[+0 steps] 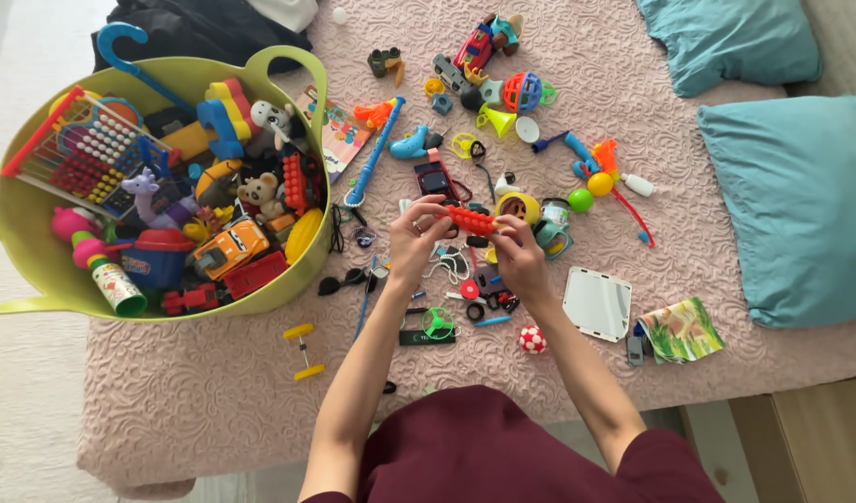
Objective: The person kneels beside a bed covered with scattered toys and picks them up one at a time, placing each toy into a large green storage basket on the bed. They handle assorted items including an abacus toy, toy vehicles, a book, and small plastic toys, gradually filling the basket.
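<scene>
Hands: left [417, 235] and right [518, 253] pinch red toy [472, 221] | white card [597, 303], picture booklet [681, 331] right | green tub [279, 289] left | pink bedspread [195, 391], teal pillows [801, 205]

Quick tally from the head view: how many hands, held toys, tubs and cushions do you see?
Hands: 2, left hand and right hand
Red toy piece held between them: 1
Green tub of toys: 1
Teal cushions: 2, far cushion and near cushion
Total: 6
</scene>
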